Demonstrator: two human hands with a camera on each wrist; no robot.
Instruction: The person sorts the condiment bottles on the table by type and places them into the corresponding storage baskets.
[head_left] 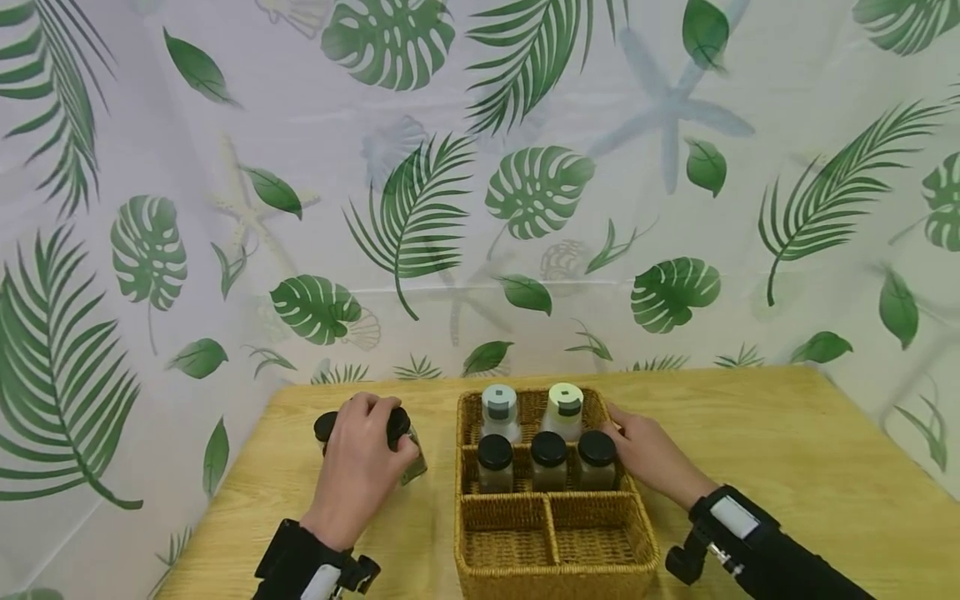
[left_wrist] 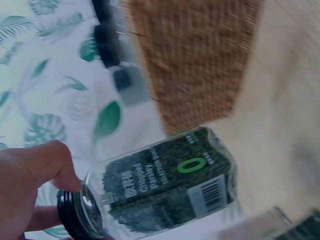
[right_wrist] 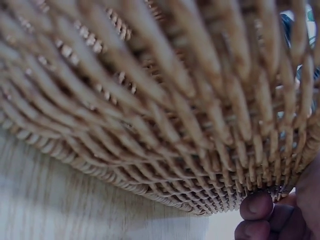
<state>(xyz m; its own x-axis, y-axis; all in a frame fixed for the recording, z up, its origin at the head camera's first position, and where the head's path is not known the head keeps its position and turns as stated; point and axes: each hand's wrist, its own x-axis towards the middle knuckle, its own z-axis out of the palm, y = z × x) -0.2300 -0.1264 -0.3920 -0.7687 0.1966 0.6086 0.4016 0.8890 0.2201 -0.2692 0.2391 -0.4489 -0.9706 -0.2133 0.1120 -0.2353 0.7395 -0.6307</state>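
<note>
My left hand [head_left: 360, 467] pinches the black lid of a glass jar of chopped parsley [left_wrist: 160, 185], left of the wicker basket [head_left: 555, 572]. Green flakes and a printed label show through the jar's side. At the basket's far right side, my right hand [head_left: 651, 454] grips the wicker, its fingertips [right_wrist: 257, 205] curled by the corner. Three black-lidded jars [head_left: 549, 458] stand in the basket's middle row. Behind them are a bottle with a pale blue-grey cap [head_left: 499, 408] and one with a yellowish cap [head_left: 564, 408].
Another black-lidded jar [head_left: 325, 426] stands on the wooden table [head_left: 750, 450], partly hidden behind my left hand. The two front compartments of the basket hold nothing. A leaf-patterned cloth [head_left: 480, 208] hangs behind the table and along its sides.
</note>
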